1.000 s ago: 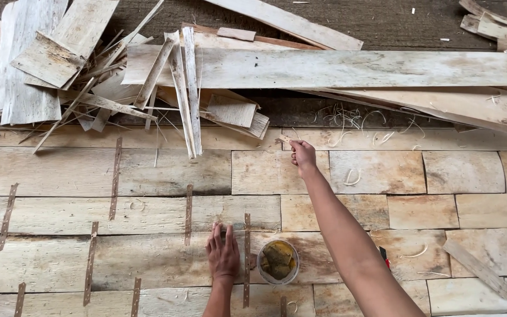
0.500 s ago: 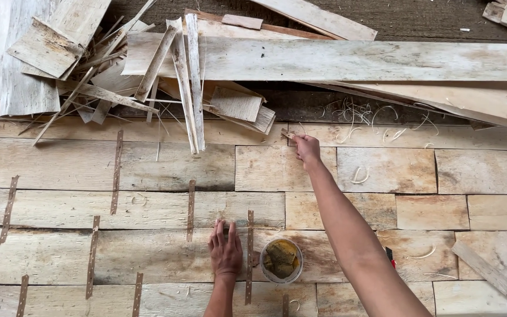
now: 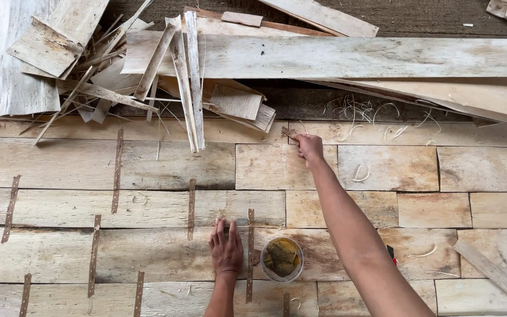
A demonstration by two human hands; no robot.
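1. Reaching far forward, the right hand (image 3: 309,147) is out at the end of a fully stretched arm, fingers curled tight around a small brush-like stick (image 3: 289,134) whose tip pokes out to the upper left of the fist.
2. The stick's tip sits right at the seam where the pale veneer sheets (image 3: 382,170) meet the far row, just below the heap of scrap wood strips (image 3: 189,82).
3. The left hand (image 3: 226,249) lies flat, palm down, fingers spread loosely and pointing away from the body, pressing on the veneer close to the person.
4. Just beside that hand, to its right, a narrow brown tape strip (image 3: 250,255) runs upright across a joint; the fingers are near it, and whether they touch it I cannot tell.
5. Right of the strip stands a small round tub (image 3: 281,259) with dark yellowish-brown stuff inside, tucked between the left hand and the right forearm.
6. More brown tape strips (image 3: 117,170) dot the joints off to the left, well apart from both hands.
7. Long pale boards (image 3: 353,56) lie across the top, beyond the reaching hand, with curly shavings (image 3: 359,111) scattered under them.
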